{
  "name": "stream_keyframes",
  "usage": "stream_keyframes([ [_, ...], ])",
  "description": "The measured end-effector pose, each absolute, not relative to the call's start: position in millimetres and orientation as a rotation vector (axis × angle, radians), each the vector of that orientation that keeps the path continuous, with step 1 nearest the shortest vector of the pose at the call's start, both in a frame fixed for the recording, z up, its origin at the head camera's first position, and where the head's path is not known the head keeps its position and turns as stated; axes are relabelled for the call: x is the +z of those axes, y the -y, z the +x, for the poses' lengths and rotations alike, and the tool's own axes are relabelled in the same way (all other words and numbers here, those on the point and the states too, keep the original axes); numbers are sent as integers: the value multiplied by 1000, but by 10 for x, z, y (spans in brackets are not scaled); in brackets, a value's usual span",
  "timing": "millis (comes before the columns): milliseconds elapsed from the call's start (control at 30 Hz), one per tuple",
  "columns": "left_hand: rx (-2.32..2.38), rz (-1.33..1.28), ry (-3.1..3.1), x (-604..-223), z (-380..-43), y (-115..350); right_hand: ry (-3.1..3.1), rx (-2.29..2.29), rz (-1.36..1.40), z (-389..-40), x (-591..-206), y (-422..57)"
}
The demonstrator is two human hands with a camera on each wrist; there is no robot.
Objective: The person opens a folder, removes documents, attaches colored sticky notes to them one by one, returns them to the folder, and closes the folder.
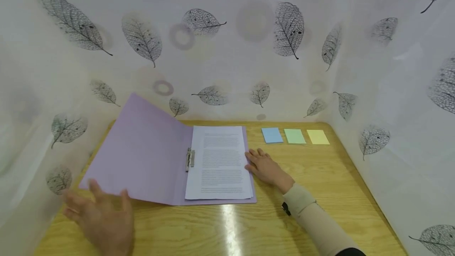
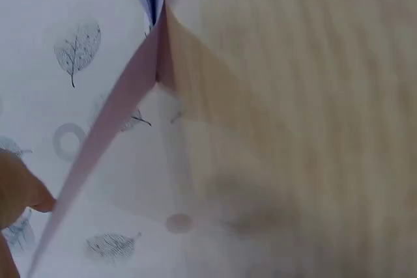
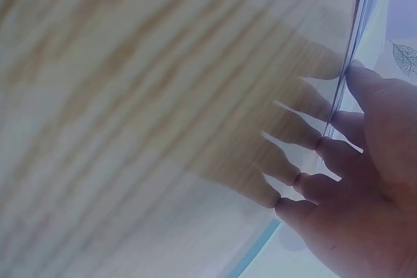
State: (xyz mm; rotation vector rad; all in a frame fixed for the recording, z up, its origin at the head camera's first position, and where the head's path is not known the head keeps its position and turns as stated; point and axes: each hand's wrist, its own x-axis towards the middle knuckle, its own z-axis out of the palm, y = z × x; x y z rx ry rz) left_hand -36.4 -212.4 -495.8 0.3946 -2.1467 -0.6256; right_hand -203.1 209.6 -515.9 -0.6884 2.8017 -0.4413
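Note:
A purple folder (image 1: 142, 157) lies open on the table, its left cover raised at a slant. Printed sheets (image 1: 220, 161) rest in its right half, beside a metal clip (image 1: 190, 159) at the fold. My left hand (image 1: 103, 216), blurred, has its fingers spread by the cover's lower left corner. In the left wrist view a fingertip is close to the cover's edge (image 2: 107, 122); whether they touch I cannot tell. With fingers extended, my right hand (image 1: 266, 165) rests at the right edge of the sheets and folder. Its fingertips meet that edge in the right wrist view.
Blue (image 1: 272, 135), green (image 1: 294, 136) and yellow sticky notes (image 1: 318, 137) lie in a row at the back right of the wooden table (image 1: 320, 181). A white leaf-patterned curtain (image 1: 227, 58) surrounds the back and sides.

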Motion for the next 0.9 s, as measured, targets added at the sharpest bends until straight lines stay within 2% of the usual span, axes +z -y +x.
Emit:
stream_keyframes([
  [100, -340, 59, 2240, -4958, -418, 2100, -2795, -442, -683, -2032, -5130, -2094],
  [233, -266, -343, 2576, -4878, -524, 1999, -2796, -451, -666, -2028, -5105, -2089],
  [333, -230, -529, 2773, -4848, -642, 1897, -2795, -450, -666, -2031, -5101, -2082],
  [433, -244, -574, 2858, -4887, -760, 1800, -2792, -454, -676, -2042, -5103, -2072],
  [900, -544, -480, 2939, -5183, -1181, 1613, -2782, -502, -597, -2040, -5043, -1979],
])
